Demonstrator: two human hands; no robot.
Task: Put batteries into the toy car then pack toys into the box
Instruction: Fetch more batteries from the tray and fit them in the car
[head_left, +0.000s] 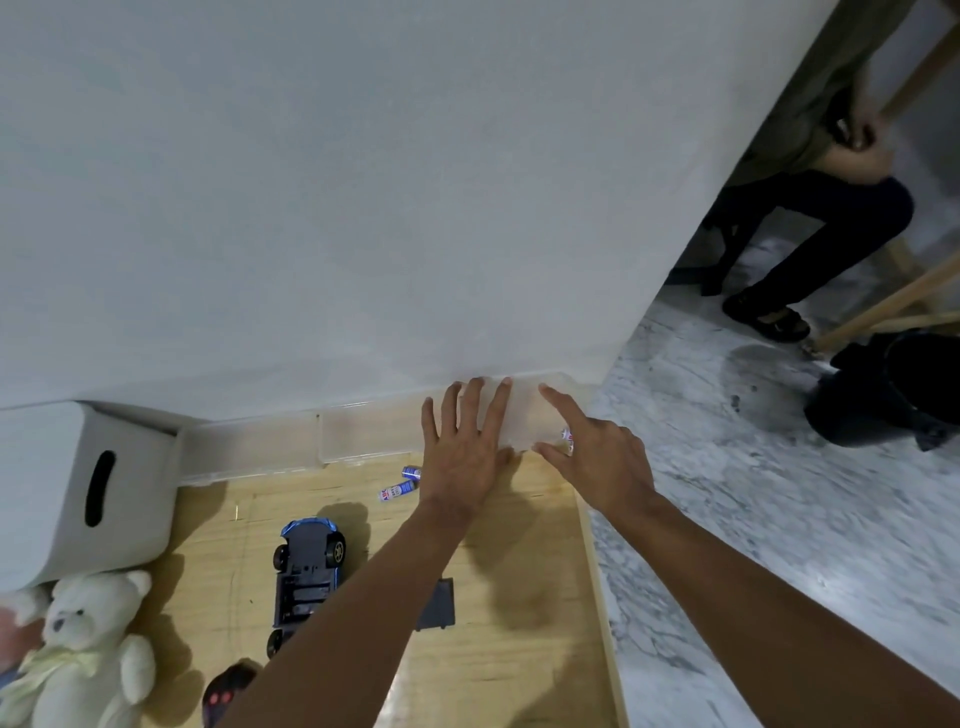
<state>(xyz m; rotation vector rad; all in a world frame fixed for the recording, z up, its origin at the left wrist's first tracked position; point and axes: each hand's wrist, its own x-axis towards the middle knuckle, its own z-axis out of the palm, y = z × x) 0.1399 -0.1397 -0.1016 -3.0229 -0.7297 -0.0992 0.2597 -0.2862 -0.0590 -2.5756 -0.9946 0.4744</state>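
Left hand (465, 452) lies flat on a clear plastic case (363, 436) at the far edge of the tabletop (519, 597), against the wall (363, 208). Its fingers (470, 410) are straight and spread, pressing down and gripping nothing. Right hand (602, 467) is at the right end of the same case, index finger stretched out. A third battery (567, 435) shows at its knuckles, but I cannot tell whether the hidden fingers hold that cell or just cover it. Two batteries (399, 488) lie loose on the wood just left of the left hand. The toy car (306, 571) is nearer and to the left, belly up. Its compartment is open and, as far as I can see, empty. The dark battery cover (436, 605) lies apart to the car's right. The white box (78, 493) with a slot handle stands far left. The teddy bear (83, 649) sits in front of it, and a dark toy with red dots (226, 691) lies at the near edge. A seated person (810, 223) is far right, off the table. My judgement is that I am gathering cells and none is loaded yet. The batteries should be small, hard and smooth, and likely to roll. I would pinch each one across its middle, thumb against forefinger. The car looks like light, stiff plastic. I would steady it by the chassis sides, clear of the wheels, while seating the cells. The cover is thin and best lifted by its edges. The bear is soft and can be taken anywhere round the body.
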